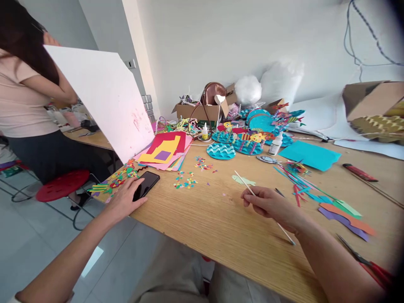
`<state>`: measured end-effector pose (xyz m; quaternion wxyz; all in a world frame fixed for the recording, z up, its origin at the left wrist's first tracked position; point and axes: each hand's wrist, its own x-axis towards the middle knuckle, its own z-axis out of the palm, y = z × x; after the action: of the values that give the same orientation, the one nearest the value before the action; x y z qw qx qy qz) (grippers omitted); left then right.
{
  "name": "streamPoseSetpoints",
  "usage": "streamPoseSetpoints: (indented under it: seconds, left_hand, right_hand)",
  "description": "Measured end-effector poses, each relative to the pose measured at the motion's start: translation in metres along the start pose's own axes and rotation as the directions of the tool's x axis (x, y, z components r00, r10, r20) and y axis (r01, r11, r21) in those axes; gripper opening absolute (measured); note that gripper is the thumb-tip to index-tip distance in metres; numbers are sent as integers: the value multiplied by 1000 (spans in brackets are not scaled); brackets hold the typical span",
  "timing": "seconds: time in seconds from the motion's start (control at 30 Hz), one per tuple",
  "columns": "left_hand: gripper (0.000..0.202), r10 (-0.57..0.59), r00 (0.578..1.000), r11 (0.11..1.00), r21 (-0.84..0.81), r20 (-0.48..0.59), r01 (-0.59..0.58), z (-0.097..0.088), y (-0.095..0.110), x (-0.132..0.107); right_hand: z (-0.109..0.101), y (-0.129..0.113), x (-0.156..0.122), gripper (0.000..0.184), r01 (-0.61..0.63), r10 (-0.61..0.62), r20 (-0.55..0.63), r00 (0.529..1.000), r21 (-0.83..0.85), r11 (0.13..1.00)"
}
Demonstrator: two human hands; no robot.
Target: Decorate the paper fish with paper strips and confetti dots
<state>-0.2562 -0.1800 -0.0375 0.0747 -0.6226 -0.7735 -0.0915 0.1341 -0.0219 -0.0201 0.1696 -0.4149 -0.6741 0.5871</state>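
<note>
My left hand (124,200) lies flat at the table's near left edge with its fingers spread over a black phone (147,183). My right hand (271,206) is closed on a thin white stick (244,182) that runs from upper left to lower right across the wooden table (214,223). A small pale green paper fish (244,181) lies just beyond the stick's far end. Bits of coloured paper confetti (186,181) are scattered between my hands.
A stack of coloured paper sheets (166,153), blue paper wave and fish crafts (243,141), glue bottles (275,144), a cardboard box (202,110) and paper strips (303,185) fill the far table. A person (25,105) stands at left by a white board (104,97) and a red stool (63,185).
</note>
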Motion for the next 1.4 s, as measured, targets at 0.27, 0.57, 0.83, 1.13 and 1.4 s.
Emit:
streamPoseSetpoints:
  seconds: [0.27,0.57,0.83,1.13,1.4]
  left_hand:
    - [56,-91,996,993,81,9,90,3,14,12]
    - [53,13,998,999,40,-54,-11,11,38,36]
    - [52,75,993,997,5,-91,-75,18,39,51]
    - [53,114,986,992,-36,-122,-119,24,33,57]
    - [50,130,982,985,-94,-140,-144,29,26,56]
  right_hand:
    - [0,-1,-1,29,27,-26,33,999,-24,999]
    - [-4,4,0,25,51,-51,11,999,-21,998]
    - [-6,-6,-7,20,67,-62,-85,994,55,996]
    - [-15,-14,-13,32,209,-101,-375,922,262,942]
    - [-32,-13,-18,37,404,-153,-665,731,240,883]
